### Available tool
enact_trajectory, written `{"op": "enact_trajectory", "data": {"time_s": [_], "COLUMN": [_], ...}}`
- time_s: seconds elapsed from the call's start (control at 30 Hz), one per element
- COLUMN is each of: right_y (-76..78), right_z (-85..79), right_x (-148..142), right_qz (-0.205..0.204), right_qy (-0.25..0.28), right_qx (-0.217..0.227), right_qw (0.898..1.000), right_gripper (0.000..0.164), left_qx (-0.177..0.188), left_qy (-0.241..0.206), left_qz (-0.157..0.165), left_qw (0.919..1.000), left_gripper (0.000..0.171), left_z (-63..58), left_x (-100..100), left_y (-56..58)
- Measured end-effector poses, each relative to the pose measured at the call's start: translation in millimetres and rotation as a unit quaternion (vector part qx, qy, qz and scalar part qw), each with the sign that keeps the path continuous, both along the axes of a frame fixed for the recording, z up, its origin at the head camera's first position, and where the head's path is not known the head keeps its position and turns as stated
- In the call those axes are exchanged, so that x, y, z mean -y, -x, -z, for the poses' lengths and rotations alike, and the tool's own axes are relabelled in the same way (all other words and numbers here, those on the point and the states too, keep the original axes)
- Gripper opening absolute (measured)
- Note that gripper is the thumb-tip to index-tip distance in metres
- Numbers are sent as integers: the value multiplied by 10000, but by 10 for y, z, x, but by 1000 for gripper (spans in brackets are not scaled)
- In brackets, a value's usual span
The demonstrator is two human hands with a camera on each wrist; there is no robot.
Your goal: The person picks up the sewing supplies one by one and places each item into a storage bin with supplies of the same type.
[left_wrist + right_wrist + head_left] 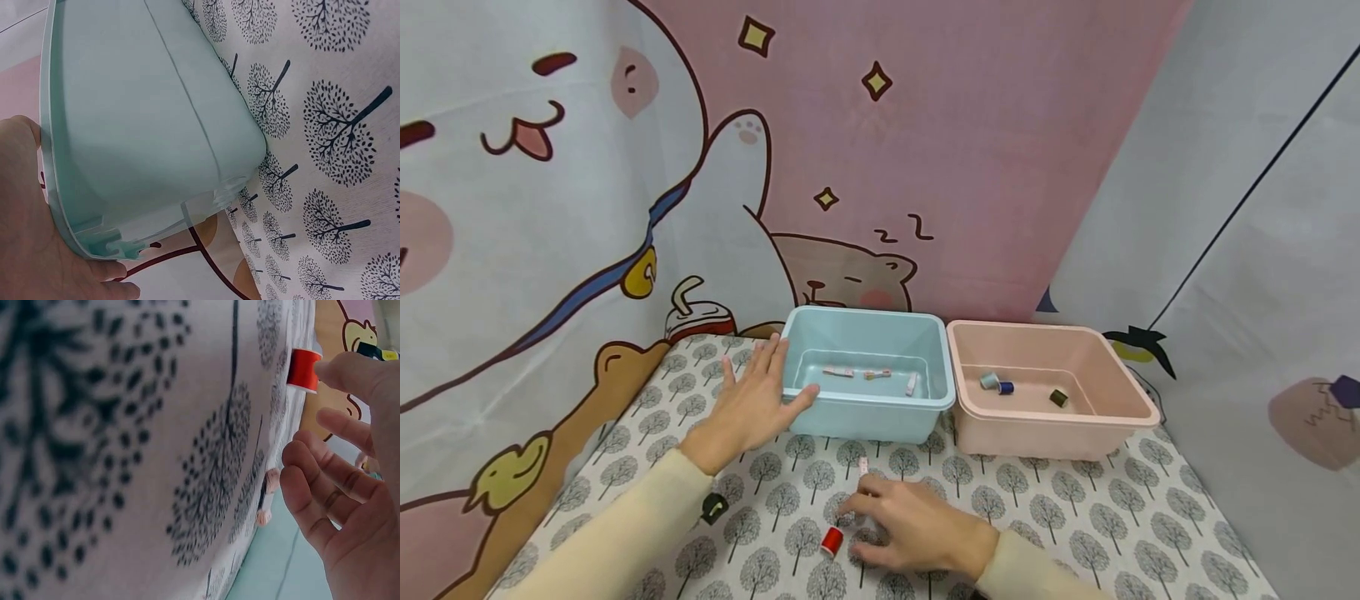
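Observation:
My left hand (748,408) rests at the left front corner of the light blue bin (865,421), fingers straight along its side, thumb near the front rim. In the left wrist view, that hand (44,231) lies against the bin's rim. Over the cloth, my right hand (917,525) has loosely bent fingers and holds nothing. Just left of it is a spool of red thread (832,542); in the right wrist view the thumb overlaps the spool (304,370). A small pale pink strip-like piece (863,465) lies beyond the right fingers, before the blue bin.
Inside the blue bin lie small pinkish pieces (877,374). To its right, a pink bin (1052,433) holds a pale thread spool (989,381), a blue one (1005,387) and a dark green one (1058,398). A small dark object (715,507) sits beside the left forearm on the tree-print cloth (805,475).

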State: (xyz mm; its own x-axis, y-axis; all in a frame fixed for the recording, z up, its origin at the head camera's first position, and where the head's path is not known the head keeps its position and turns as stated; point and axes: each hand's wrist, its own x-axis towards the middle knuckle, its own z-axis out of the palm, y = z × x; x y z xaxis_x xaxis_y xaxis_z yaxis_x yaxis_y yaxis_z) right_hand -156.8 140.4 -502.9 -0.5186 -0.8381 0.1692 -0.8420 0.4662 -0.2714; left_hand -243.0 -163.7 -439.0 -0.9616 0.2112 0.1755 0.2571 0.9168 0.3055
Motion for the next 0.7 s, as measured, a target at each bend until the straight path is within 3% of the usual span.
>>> {"op": "enact_trajectory", "data": {"time_s": [0.33,0.7], "right_y": [29,54], "right_z": [39,61], "right_x": [158,244], "right_qz": [-365,-695], "right_qy": [-248,-227], "right_qx": [28,45], "right_qw": [9990,9973], "right_gripper": [42,28], "left_qx": [65,94], "left_qy": [3,4], "left_qz": [16,21], "left_qw": [10000,10000], "left_gripper": [114,116], "left_z": [13,15], "left_x": [-2,3], "left_y": [18,21]}}
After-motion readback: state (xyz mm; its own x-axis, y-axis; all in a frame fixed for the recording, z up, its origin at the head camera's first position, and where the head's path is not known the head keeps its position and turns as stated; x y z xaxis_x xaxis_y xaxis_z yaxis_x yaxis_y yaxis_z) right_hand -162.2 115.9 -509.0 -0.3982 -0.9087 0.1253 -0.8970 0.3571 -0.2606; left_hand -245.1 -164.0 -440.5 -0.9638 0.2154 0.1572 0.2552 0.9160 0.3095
